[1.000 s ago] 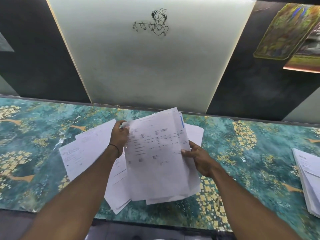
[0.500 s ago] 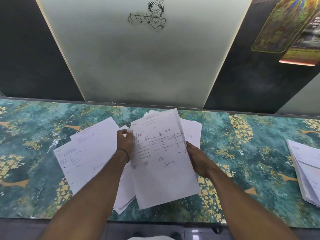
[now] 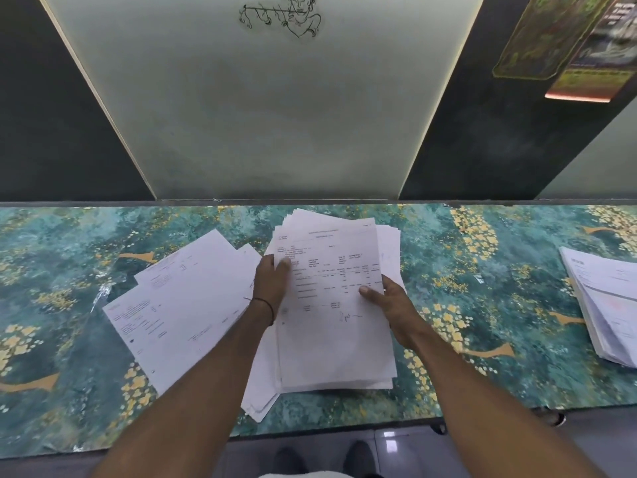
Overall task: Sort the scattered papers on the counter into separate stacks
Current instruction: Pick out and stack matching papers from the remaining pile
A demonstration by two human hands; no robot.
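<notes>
A bundle of white printed sheets (image 3: 331,332) sits in the middle of the counter (image 3: 482,305), held from both sides. My left hand (image 3: 270,282) grips its upper left edge with the thumb on the top page. My right hand (image 3: 391,300) holds the right edge, thumb pressed on the printed face. Loose sheets (image 3: 179,305) lie fanned out to the left, partly under my left forearm. A separate stack of papers (image 3: 606,301) lies at the right edge of the counter.
The counter has a teal and gold floral covering and ends at a dark wall with a pale panel (image 3: 269,115) behind. A poster (image 3: 565,39) hangs at the upper right. Floor and shoes (image 3: 320,457) show below the front edge.
The held bundle has come down from a tilted, lifted position to lie nearly flat over the pile. My right thumb now rests on the top page. The view shifted slightly downward.
</notes>
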